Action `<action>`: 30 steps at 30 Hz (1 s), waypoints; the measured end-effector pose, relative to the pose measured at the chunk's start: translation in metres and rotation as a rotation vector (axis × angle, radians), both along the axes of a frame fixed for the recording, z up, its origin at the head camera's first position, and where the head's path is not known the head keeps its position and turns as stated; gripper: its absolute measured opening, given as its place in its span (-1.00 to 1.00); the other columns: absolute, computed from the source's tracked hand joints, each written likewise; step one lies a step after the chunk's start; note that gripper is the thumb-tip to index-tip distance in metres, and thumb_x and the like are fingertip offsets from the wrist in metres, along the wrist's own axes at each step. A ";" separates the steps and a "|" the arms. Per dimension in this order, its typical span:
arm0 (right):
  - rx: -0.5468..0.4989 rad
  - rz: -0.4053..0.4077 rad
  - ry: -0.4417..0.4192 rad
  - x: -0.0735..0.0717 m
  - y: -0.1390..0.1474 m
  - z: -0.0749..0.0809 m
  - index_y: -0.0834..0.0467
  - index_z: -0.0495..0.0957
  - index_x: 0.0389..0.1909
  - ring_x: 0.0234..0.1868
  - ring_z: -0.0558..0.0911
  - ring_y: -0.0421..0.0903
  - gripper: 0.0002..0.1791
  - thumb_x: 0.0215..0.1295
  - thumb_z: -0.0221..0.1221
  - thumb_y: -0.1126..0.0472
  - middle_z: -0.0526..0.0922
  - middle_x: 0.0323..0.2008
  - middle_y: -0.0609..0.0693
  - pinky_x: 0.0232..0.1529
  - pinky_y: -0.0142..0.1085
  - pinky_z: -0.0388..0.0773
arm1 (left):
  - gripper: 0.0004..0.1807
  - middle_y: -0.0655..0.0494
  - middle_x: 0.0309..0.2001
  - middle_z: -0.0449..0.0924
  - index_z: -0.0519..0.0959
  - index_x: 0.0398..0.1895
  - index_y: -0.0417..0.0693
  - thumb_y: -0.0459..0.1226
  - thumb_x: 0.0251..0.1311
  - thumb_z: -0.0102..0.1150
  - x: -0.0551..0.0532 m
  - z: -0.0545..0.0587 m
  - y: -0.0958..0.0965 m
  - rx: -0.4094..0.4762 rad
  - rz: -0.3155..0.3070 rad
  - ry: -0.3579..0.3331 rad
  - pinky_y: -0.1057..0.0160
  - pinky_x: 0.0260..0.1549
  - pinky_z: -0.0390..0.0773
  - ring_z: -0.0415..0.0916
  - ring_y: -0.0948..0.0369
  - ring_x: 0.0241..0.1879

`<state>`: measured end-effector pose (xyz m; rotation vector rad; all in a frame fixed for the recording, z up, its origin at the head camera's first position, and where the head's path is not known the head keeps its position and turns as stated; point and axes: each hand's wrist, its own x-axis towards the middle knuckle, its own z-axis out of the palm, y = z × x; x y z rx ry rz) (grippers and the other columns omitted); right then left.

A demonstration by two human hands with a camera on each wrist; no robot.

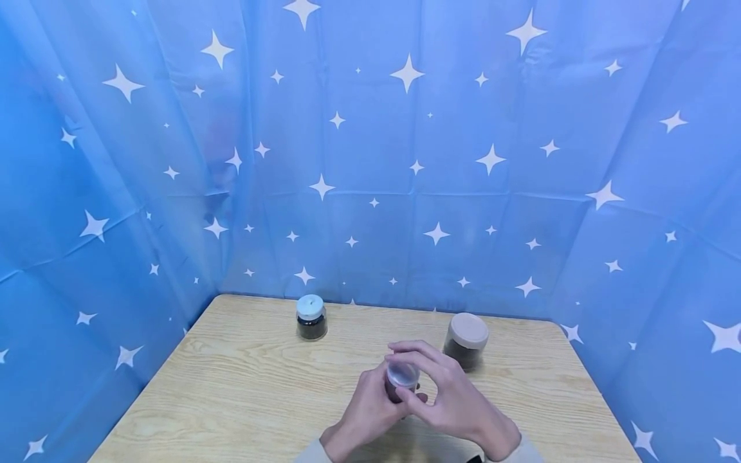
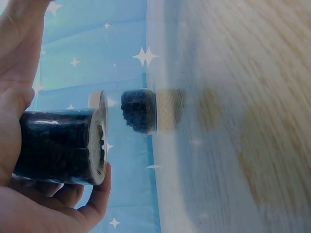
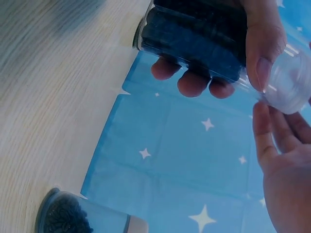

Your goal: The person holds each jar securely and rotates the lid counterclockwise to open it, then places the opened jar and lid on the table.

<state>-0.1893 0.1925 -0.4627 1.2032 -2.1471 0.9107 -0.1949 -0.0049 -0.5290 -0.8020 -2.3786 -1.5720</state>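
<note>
A cylindrical clear jar (image 1: 392, 390) filled with dark pieces is held over the front of the table, upright or slightly tilted. My left hand (image 1: 370, 402) grips its body (image 2: 58, 148), thumb on one side and fingers round the other. Over the top, my right hand (image 1: 454, 392) pinches the clear lid (image 3: 291, 87) between fingertips and thumb. In the right wrist view, my right fingers (image 3: 272, 131) touch the edge of that lid, close to the left thumb (image 3: 265, 53). The hands hide part of the jar in the head view.
Further back on the wooden table (image 1: 243, 386) stands a small jar with a light blue lid (image 1: 311, 307). A larger jar with a beige-pink lid (image 1: 467, 331) is just beyond my right hand. Both have dark contents. A blue star-patterned curtain (image 1: 370, 154) surrounds the table's back and sides.
</note>
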 end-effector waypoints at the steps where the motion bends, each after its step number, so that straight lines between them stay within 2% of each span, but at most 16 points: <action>1: -0.002 -0.010 -0.004 0.000 0.000 -0.001 0.01 0.71 0.43 0.34 0.84 0.05 -0.35 0.32 0.57 0.33 0.75 0.42 -0.02 0.52 -0.54 0.54 | -0.47 0.16 -0.09 0.91 0.68 0.30 0.09 0.00 0.40 0.68 0.000 0.000 0.000 0.002 0.000 -0.004 0.43 -0.20 0.69 0.68 0.51 -0.20; 5: 0.009 -0.094 0.010 0.002 -0.001 -0.003 -0.03 0.66 0.51 0.36 0.82 0.01 -0.32 0.39 0.61 0.18 0.74 0.42 -0.04 0.53 -0.56 0.50 | -0.51 0.17 -0.11 0.90 0.68 0.23 0.10 0.00 0.40 0.69 -0.001 0.000 0.000 0.003 0.019 0.001 0.41 -0.17 0.71 0.70 0.51 -0.18; 8: 0.029 -0.186 0.052 0.004 -0.002 -0.003 0.00 0.65 0.53 0.35 0.79 -0.04 -0.34 0.47 0.58 0.03 0.74 0.38 -0.06 0.48 -0.52 0.57 | -0.55 0.17 -0.08 0.90 0.69 0.17 0.11 -0.01 0.39 0.70 0.000 0.000 0.000 -0.003 0.038 0.008 0.38 -0.11 0.73 0.73 0.48 -0.12; 12: 0.049 -0.300 0.142 0.006 -0.006 -0.003 0.10 0.69 0.46 0.24 0.78 -0.05 -0.40 0.61 0.46 -0.15 0.76 0.26 -0.02 0.21 -0.32 0.77 | -0.54 0.17 -0.06 0.90 0.69 0.17 0.09 -0.05 0.37 0.72 0.000 0.000 0.001 -0.019 0.051 0.019 0.35 -0.08 0.75 0.74 0.44 -0.10; 15: 0.055 -0.357 0.193 0.008 -0.009 -0.003 0.13 0.72 0.41 0.15 0.78 -0.05 -0.38 0.67 0.36 -0.26 0.76 0.17 0.00 0.04 -0.21 0.82 | -0.54 0.16 -0.06 0.90 0.70 0.18 0.07 -0.07 0.36 0.72 -0.001 0.000 0.001 -0.030 0.057 0.025 0.34 -0.06 0.76 0.75 0.44 -0.08; 19: 0.037 -0.374 0.209 0.010 -0.013 -0.003 0.12 0.73 0.37 0.08 0.77 -0.07 -0.38 0.64 0.39 -0.29 0.76 0.09 -0.02 0.00 -0.19 0.80 | -0.56 0.16 -0.08 0.90 0.70 0.16 0.07 -0.10 0.36 0.72 -0.002 0.000 0.001 -0.041 0.058 0.036 0.34 -0.06 0.76 0.75 0.44 -0.09; 24: 0.024 -0.360 0.227 0.011 -0.016 -0.005 0.14 0.74 0.33 0.02 0.74 -0.08 -0.39 0.60 0.44 -0.26 0.74 0.03 -0.03 -0.03 -0.22 0.78 | -0.57 0.14 -0.09 0.90 0.69 0.18 0.02 -0.16 0.37 0.70 -0.003 -0.001 0.001 -0.045 0.055 0.098 0.35 -0.10 0.77 0.77 0.41 -0.10; 30: 0.014 -0.363 0.225 0.013 -0.019 -0.006 0.16 0.77 0.24 -0.01 0.74 -0.08 -0.43 0.67 0.37 -0.27 0.74 -0.03 -0.02 -0.04 -0.23 0.76 | -0.55 0.13 -0.06 0.91 0.71 0.21 0.02 -0.17 0.36 0.70 -0.001 -0.001 0.000 -0.048 0.066 0.118 0.31 -0.08 0.79 0.80 0.36 -0.07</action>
